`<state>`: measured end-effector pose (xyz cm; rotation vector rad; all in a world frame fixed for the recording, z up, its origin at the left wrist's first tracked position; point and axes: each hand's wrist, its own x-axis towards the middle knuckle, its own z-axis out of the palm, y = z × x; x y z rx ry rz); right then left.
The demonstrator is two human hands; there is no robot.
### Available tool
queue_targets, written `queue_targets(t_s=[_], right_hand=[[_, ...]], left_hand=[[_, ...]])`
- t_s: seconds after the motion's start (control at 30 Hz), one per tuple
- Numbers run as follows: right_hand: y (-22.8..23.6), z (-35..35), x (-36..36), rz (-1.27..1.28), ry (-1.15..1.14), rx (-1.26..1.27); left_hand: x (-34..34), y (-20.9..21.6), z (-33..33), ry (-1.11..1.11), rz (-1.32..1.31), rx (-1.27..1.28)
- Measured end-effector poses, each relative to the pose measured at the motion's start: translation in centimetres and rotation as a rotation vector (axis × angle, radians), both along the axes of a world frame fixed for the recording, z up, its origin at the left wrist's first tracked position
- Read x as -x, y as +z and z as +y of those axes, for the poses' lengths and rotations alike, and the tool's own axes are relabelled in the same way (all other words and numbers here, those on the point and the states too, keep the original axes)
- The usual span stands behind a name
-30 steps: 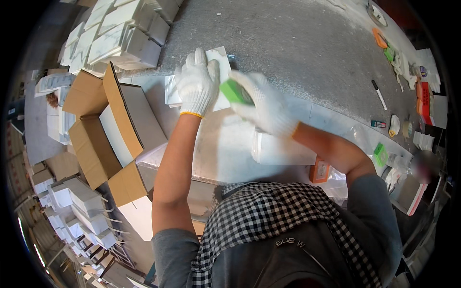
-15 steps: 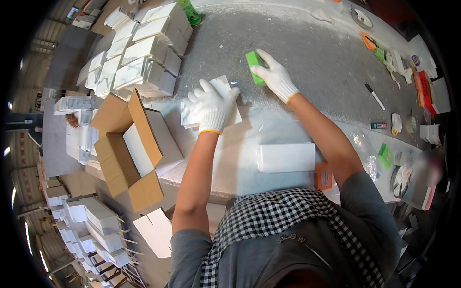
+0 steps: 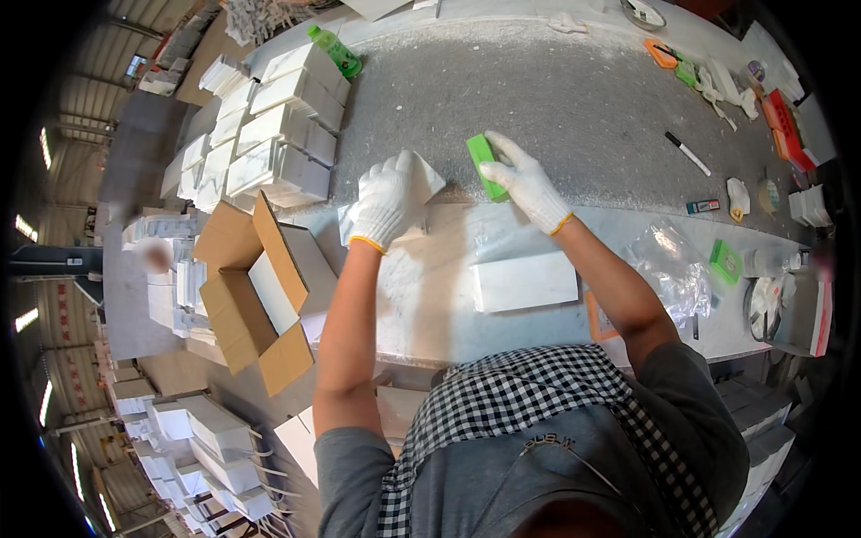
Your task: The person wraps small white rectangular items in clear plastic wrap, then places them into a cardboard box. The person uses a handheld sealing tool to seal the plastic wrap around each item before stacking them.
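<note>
My left hand (image 3: 386, 202), in a white knit glove, is closed on a white marble tile (image 3: 430, 178). The tile stands tilted, its corner showing to the right of my fingers; my thumb is hidden. Another white tile edge (image 3: 344, 224) shows beneath this hand. To the right, my gloved right hand (image 3: 531, 186) grips a green sanding block (image 3: 484, 168) along its long side. The block is held apart from the tile, above the dusty grey work surface (image 3: 430, 99).
Stacked veined tiles (image 3: 282, 130) and a green bottle (image 3: 334, 51) stand at the far left. An open cardboard box (image 3: 256, 296) is beside my left forearm. Nearer me lie a white stack (image 3: 525, 281) and clear plastic (image 3: 668, 260). A marker (image 3: 688, 153) lies at right.
My left hand has gone from lying spread on the tile to gripping it, and the tile is now tilted. My right hand with the sanding block has come slightly nearer. The view has shifted.
</note>
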<state>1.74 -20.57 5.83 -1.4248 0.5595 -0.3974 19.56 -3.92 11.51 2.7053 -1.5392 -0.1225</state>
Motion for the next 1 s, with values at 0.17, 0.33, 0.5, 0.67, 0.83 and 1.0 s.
queue_targets(t_s=[0.17, 0.33, 0.5, 0.67, 0.83, 1.0], right_hand=[[-1.1, 2.7, -1.2, 0.064, 0.14, 0.037], [-3.0, 3.8, -2.6, 0.107, 0.123, 0.193], [-1.4, 5.9, -1.0, 0.23, 0.164, 0.475], [-1.5, 6.6, -4.2, 0.33, 0.123, 0.641], [-2.2, 1.9, -9.9, 0.342, 0.064, 0.601], [-0.3, 7.4, -3.1, 0.323, 0.182, 0.598]], left_hand=[[-1.6, -1.3, 2.0, -0.194, 0.157, -0.096], [-2.2, -3.1, 3.9, -0.096, 0.085, 0.064], [-1.2, -5.2, 4.5, -0.039, -0.083, 0.043], [-1.0, -3.7, 3.6, 0.007, 0.079, -0.011], [-1.1, -3.7, 3.0, 0.002, 0.026, -0.026], [-1.2, -4.6, 3.9, 0.019, 0.01, 0.038]])
